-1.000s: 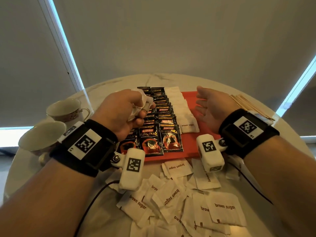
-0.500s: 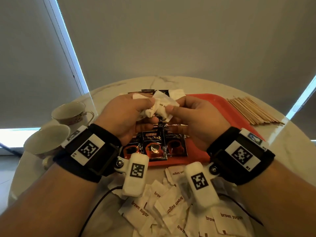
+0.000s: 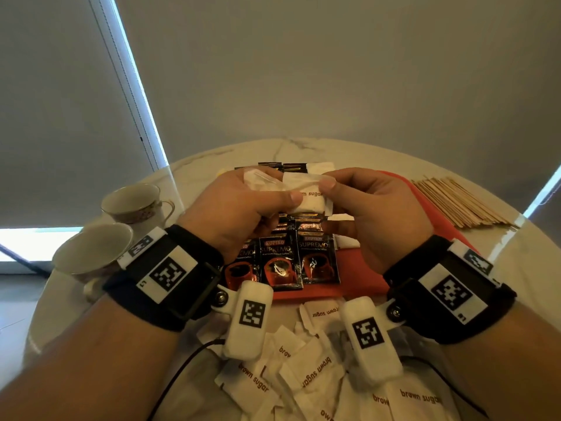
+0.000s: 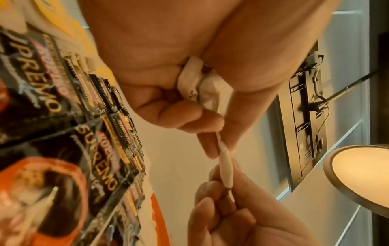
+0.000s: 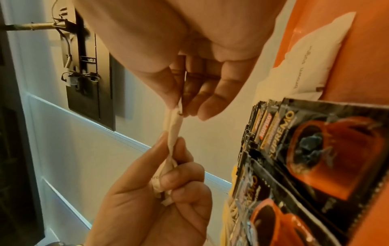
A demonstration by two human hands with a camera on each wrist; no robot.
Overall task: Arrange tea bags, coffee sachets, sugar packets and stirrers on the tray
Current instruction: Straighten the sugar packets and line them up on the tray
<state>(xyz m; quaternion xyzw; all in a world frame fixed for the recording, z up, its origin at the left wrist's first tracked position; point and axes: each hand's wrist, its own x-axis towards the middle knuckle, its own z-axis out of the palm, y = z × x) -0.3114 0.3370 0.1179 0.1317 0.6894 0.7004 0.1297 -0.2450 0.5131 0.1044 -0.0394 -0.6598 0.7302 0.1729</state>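
Above the red tray (image 3: 358, 278), my left hand (image 3: 243, 208) grips a crumpled bunch of white brown sugar packets (image 3: 264, 185). My right hand (image 3: 364, 208) pinches the end of one sugar packet (image 3: 309, 199) drawn out of that bunch; it shows edge-on as the sugar packet (image 4: 225, 169) and sugar packet (image 5: 173, 131) in the wrist views. Black coffee sachets (image 3: 280, 259) lie in overlapping rows on the tray, with a sugar packet row (image 5: 303, 63) beside them. Wooden stirrers (image 3: 455, 202) lie on the table right of the tray.
Several loose brown sugar packets (image 3: 315, 366) are scattered on the marble table (image 3: 516, 262) in front of the tray. Two teacups (image 3: 133, 202) stand at the table's left edge. Cables run from the wrist cameras across the near table.
My right hand came over from the tray's right side to the left hand and took hold of one packet. That packet is now drawn flat between both hands.
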